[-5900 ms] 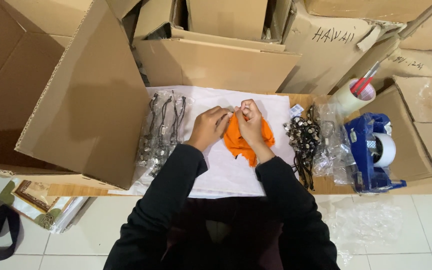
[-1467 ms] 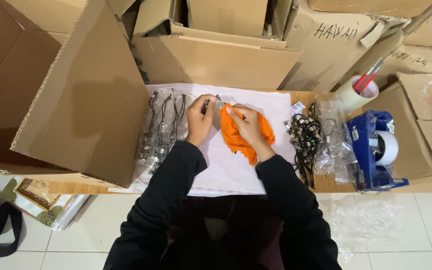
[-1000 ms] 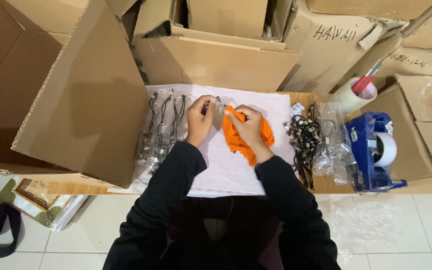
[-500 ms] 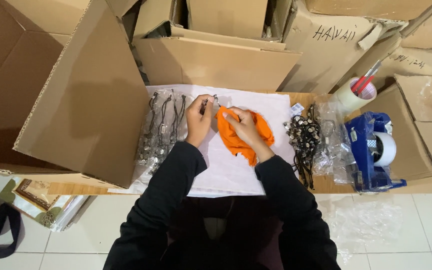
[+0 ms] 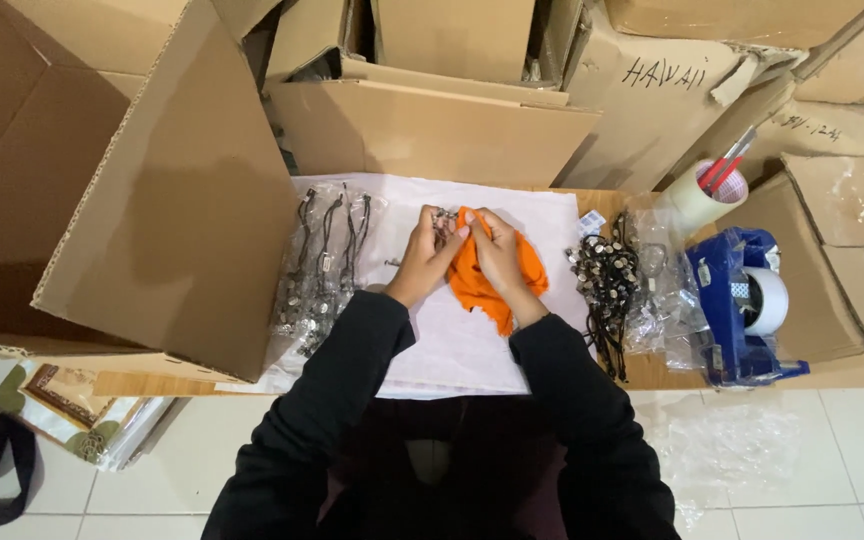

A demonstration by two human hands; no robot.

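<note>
My left hand (image 5: 428,252) pinches a small metal keychain piece (image 5: 442,219) above a white sheet (image 5: 457,335) on the low table. Pressed against that piece is an orange cloth (image 5: 480,285), gripped by my right hand (image 5: 497,250). Both hands meet at the middle of the sheet. Left of them lie several bagged keychains with black cords (image 5: 324,262). A loose heap of black-corded keychains (image 5: 604,275) sits to the right.
A large open cardboard box flap (image 5: 167,200) stands at the left. More cardboard boxes (image 5: 432,120) line the back. A blue tape dispenser (image 5: 742,305), a tape roll holding pens (image 5: 704,190) and clear plastic bags (image 5: 657,300) are at the right.
The hands have shifted slightly up and left on the sheet and come closer together; the orange cloth moved with my right hand onto the metal piece.
</note>
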